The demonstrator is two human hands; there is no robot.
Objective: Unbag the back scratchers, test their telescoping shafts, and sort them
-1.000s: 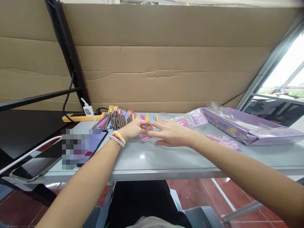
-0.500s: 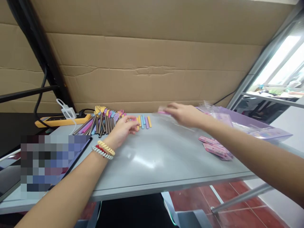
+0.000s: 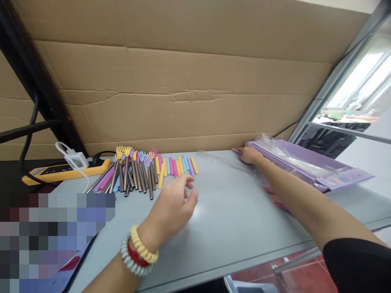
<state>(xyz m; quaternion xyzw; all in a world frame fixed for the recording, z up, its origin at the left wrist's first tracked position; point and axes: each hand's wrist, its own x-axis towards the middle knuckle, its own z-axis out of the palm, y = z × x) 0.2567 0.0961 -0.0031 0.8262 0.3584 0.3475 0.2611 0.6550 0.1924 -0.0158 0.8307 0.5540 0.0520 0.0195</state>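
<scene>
My left hand (image 3: pixel 174 207) is above the grey table, its fingers loosely bent and apart, with nothing seen in them. Beyond it, several small coloured sticks (image 3: pixel 179 166) in yellow, pink, blue and purple lie in a row. To their left is a pile of back scratchers (image 3: pixel 134 175) with metal rods and hand-shaped heads. At the left end of the purple box (image 3: pixel 345 162) my right hand (image 3: pixel 252 156) is closed. A thin pink piece (image 3: pixel 236 151) sticks out from it; its fingertips are mostly hidden. Clear plastic wrap (image 3: pixel 226 162) lies beside that hand.
Pink packets (image 3: pixel 276 199) lie partly under my right forearm. A yellow power strip (image 3: pixel 67 173) with a white charger (image 3: pixel 77 158) stands at the back left. A blurred-out screen (image 3: pixel 58 244) is at the front left. Cardboard (image 3: pixel 195 81) walls the back.
My right hand has moved right, carrying the pink piece to the purple box. My left hand has drawn back from the coloured sticks toward me. The camera view has shifted.
</scene>
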